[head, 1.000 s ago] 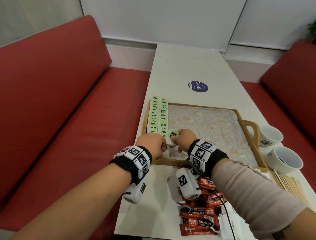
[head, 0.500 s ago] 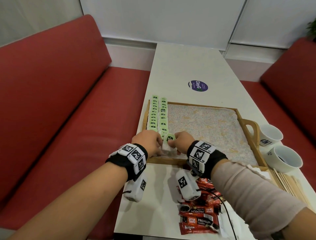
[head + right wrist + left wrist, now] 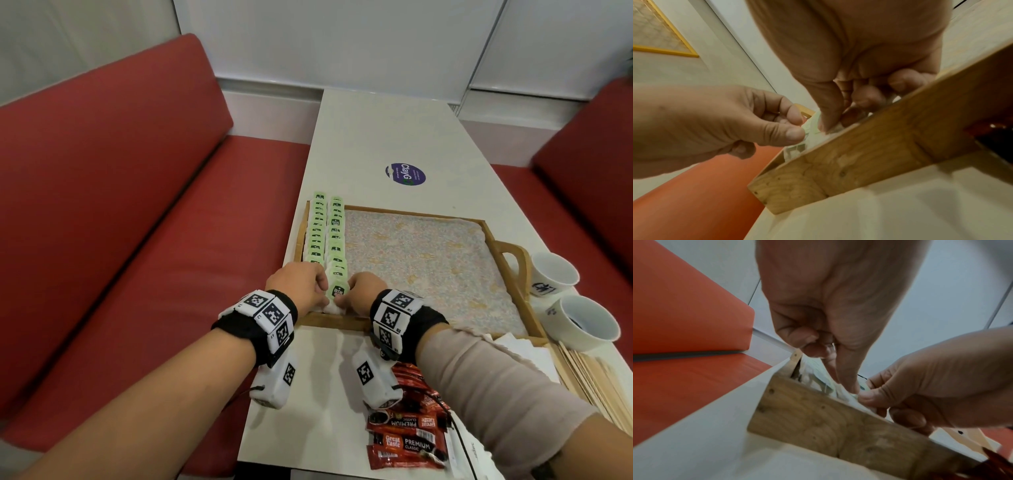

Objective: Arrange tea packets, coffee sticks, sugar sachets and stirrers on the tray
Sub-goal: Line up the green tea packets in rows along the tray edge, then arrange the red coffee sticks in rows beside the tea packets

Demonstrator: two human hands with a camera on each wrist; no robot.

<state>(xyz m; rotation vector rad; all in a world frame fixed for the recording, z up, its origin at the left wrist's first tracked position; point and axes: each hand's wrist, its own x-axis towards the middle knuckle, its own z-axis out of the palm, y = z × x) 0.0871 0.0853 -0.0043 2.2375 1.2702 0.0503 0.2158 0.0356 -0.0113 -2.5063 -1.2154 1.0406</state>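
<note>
Both hands meet at the tray's (image 3: pixel 342 322) near-left corner, left hand (image 3: pixel 301 286) and right hand (image 3: pixel 364 291) each with a narrow fingertip grip pinching one green tea packet (image 3: pixel 337 291). It sits at the near end of two packet rows (image 3: pixel 325 233); coffee sticks (image 3: pixel 407 435) lie on the counter (image 3: pixel 376 130) at five o'clock.
</note>
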